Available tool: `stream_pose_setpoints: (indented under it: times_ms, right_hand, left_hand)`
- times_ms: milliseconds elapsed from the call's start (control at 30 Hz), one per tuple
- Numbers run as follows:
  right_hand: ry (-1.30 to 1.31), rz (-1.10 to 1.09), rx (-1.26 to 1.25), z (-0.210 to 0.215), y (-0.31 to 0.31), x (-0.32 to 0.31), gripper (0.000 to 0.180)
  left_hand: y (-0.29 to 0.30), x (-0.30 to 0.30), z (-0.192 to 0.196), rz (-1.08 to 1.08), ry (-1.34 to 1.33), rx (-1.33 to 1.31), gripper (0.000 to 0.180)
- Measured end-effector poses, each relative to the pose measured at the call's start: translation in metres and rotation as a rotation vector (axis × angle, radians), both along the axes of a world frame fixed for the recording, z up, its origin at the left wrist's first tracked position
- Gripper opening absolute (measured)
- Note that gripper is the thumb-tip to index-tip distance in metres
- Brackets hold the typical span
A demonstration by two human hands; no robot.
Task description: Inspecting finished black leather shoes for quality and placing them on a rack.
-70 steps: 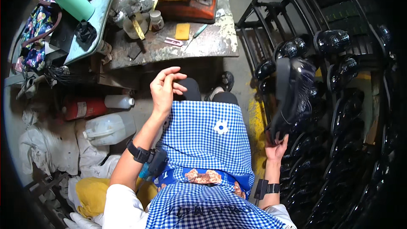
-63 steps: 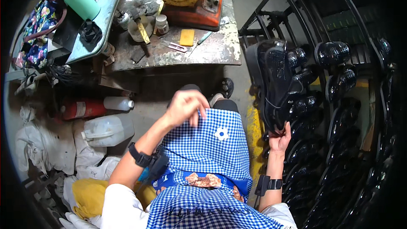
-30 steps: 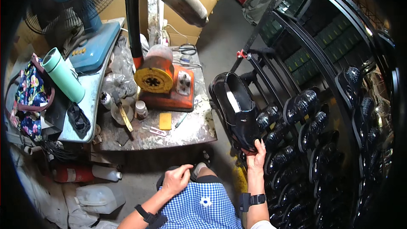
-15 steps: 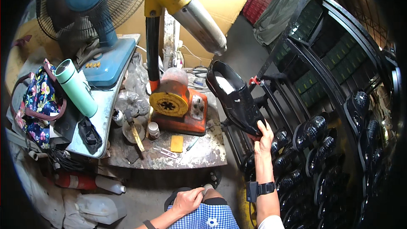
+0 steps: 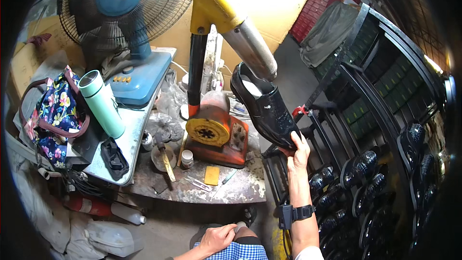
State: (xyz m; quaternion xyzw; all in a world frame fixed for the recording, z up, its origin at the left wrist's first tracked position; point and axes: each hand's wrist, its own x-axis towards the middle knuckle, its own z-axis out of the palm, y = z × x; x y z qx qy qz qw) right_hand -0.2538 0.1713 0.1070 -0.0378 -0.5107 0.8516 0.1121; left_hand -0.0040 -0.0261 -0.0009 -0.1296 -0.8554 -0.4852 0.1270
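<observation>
The glossy black shoe [image 5: 272,118] is ahead and slightly left of my right hand [image 5: 297,151], which grips it at the toe. Over the last second I have brought it forward from beside the racked shoes [image 5: 358,168], and its opening now sits at the mouth of the metal nozzle [image 5: 252,50]. As I judge it, the carrying-over is done and what counts is the angle held here; I can't tell whether nozzle and collar touch.

The toe points back to my hand, the heel away from it. The long axis slants from my grip forward and left, heel end raised, opening uppermost with a pale lining showing.

Left of the right hand, the orange machine [image 5: 226,154] stands on the worktop [image 5: 248,185]. Nearer me, my left hand [image 5: 217,239] rests on my lap, fingers loosely curled; I can't see into its palm.
</observation>
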Motion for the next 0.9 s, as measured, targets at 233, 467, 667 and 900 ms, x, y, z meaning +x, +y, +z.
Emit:
stream_pose_setpoints:
  times_ms: [233,467,667,900]
  right_hand:
    - [-0.004,0.008,-0.024,0.004,-0.001,-0.001,0.033]
    - [-0.316,-0.044,-0.220,0.001,-0.001,-0.004,0.018]
    - [-0.433,-0.081,-0.346,0.002,0.003,-0.002,0.019]
    - [-0.490,-0.030,-0.361,-0.040,0.045,0.073,0.022]
  left_hand:
    - [0.000,0.000,0.001,0.000,0.017,0.012,0.015]
    - [0.000,0.000,-0.001,-0.005,0.028,-0.022,0.016]
    - [-0.001,0.001,0.000,0.008,0.011,-0.034,0.015]
    - [-0.003,0.004,0.005,0.019,-0.086,-0.069,0.014]
